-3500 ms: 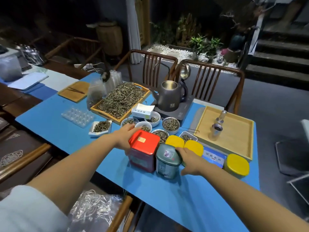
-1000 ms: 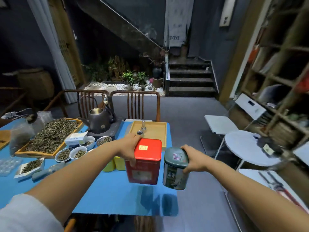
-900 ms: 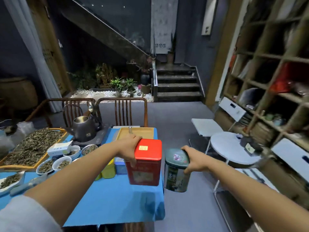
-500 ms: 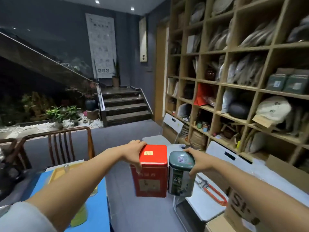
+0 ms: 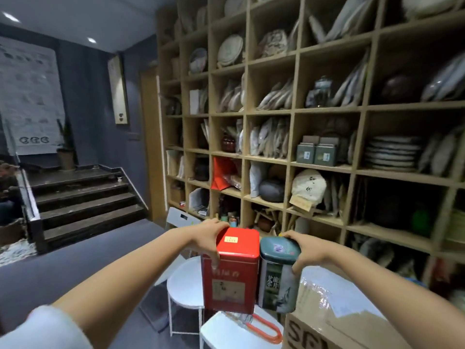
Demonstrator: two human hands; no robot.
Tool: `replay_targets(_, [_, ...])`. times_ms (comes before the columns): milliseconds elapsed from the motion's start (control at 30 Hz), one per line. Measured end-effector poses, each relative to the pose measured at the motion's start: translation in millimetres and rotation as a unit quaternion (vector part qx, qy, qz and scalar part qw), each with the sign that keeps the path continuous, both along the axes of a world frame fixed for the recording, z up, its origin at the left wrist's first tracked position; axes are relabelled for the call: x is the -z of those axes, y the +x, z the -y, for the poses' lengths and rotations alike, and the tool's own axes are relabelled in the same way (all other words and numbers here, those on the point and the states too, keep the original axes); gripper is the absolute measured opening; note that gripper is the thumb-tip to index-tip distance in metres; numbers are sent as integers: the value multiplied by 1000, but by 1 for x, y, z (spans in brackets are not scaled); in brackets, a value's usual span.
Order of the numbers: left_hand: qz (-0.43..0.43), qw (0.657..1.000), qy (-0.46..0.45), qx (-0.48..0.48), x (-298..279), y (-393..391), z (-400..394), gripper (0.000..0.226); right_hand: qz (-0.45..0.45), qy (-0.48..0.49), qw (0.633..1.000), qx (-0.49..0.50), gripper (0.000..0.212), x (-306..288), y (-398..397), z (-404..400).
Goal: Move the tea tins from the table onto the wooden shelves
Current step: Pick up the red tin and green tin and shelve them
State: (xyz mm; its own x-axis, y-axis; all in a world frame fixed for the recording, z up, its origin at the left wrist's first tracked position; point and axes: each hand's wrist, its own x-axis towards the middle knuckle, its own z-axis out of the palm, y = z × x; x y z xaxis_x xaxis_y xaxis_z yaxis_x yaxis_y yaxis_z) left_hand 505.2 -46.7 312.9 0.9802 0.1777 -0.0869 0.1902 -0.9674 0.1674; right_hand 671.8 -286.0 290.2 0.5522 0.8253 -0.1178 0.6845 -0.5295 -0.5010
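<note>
I hold two tea tins side by side in the air in front of the wooden shelves (image 5: 324, 167). My left hand (image 5: 208, 238) grips the lid of a tall red square tin (image 5: 231, 275) from its left side. My right hand (image 5: 305, 250) clasps the lid of a dark green tin (image 5: 276, 278) with white characters on it. The two tins touch each other. The shelf compartments are crowded with wrapped tea cakes, jars and two small green boxes (image 5: 315, 153). The table is out of view.
Below the tins stand a round white side table (image 5: 183, 285), a white stool with an orange-handled tool (image 5: 264, 328) and a cardboard box (image 5: 334, 321) at lower right. Dark steps (image 5: 83, 197) rise at the left, and grey floor lies between.
I have lifted both tins off the blue table and turned right, away from it. The shelves now fill the view and are closer than half a second ago.
</note>
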Motion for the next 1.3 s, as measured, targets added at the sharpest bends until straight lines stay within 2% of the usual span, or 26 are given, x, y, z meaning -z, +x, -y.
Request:
replay_targets(133, [-2, 999, 7, 42, -6, 49, 3, 108, -39, 29, 997, 55, 79, -3, 26, 18])
replay_targets(333, [-13, 994, 5, 108, -2, 128, 23, 113, -3, 0, 994, 113, 80, 0, 67, 55])
replay_targets(600, [-20, 983, -19, 179, 8, 244, 70, 118, -33, 11, 979, 203, 78, 3, 136, 120])
replay_targets(933, [9, 970, -11, 244, 4, 396, 147, 113, -10, 16, 966, 256, 73, -7, 256, 197])
replay_targets(1167, [3, 966, -26, 258, -6, 475, 182, 114, -52, 30, 959, 277, 76, -22, 321, 235])
replay_targets(1300, [4, 963, -24, 267, -26, 509, 191, 112, -27, 11, 959, 281, 83, -45, 348, 247])
